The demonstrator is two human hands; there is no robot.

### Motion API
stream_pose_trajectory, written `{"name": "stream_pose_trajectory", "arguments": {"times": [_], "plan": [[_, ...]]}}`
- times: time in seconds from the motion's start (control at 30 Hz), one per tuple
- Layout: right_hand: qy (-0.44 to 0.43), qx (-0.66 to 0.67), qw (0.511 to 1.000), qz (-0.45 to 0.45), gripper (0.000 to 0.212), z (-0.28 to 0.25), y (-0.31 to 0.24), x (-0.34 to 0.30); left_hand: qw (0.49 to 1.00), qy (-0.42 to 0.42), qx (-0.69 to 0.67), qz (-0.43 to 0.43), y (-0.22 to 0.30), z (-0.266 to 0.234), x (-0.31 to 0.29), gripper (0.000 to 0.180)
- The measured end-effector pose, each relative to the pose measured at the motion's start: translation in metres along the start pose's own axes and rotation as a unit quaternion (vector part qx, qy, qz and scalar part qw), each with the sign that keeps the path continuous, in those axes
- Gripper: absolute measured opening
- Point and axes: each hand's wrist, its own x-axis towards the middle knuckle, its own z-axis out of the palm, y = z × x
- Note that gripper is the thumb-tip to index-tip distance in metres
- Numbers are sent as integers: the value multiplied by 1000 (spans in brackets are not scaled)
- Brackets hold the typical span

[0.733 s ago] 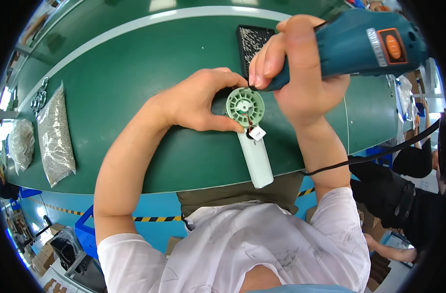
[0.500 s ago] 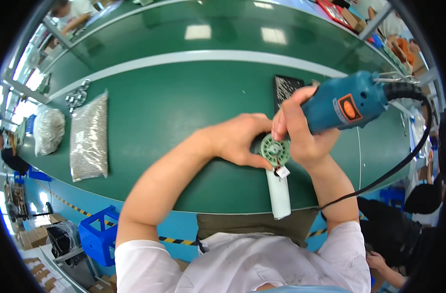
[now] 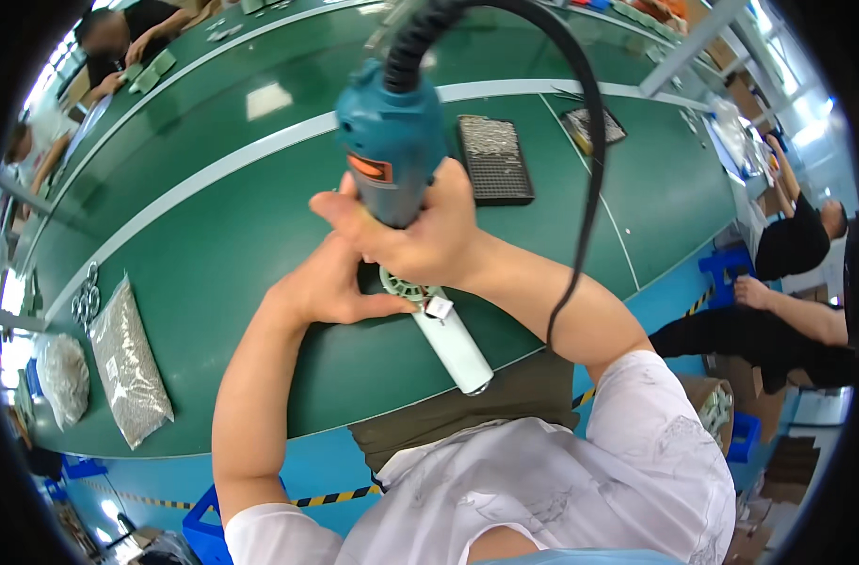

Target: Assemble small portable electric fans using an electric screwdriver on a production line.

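Observation:
My right hand (image 3: pixel 427 235) is wrapped round a teal electric screwdriver (image 3: pixel 390 141), held upright with its lower end hidden behind my fingers. Directly beneath lies a pale green, round, spoked housing (image 3: pixel 397 285) joined to a white tubular handle (image 3: pixel 456 350). A small white connector (image 3: pixel 439 307) with thin wires sits where the two meet. My left hand (image 3: pixel 330 287) grips the housing's left side, its thumb lying across the near rim. Whether the screwdriver tip touches the housing is hidden.
A black tray of small screws (image 3: pixel 495 151) lies beyond my right hand, with a second small tray (image 3: pixel 594 129) farther right. The screwdriver's black cord (image 3: pixel 594 188) loops down on the right. A bag of small parts (image 3: pixel 130 363) and a crumpled clear bag (image 3: pixel 62 377) lie left.
The screwdriver has swung from leaning right to upright over the round housing. My view has turned, so the trays show more fully. My left hand keeps its hold on the housing.

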Motion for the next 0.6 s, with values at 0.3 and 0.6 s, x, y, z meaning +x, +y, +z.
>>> {"name": "stream_pose_trajectory", "arguments": {"times": [0.3, 0.6], "plan": [[109, -34, 992, -59, 15, -102, -31, 29, 999, -1, 52, -5, 9, 3, 5, 64], [303, -70, 950, 26, 20, -178, 25, 13, 998, -8, 64, -3, 14, 1, 12, 63]]}}
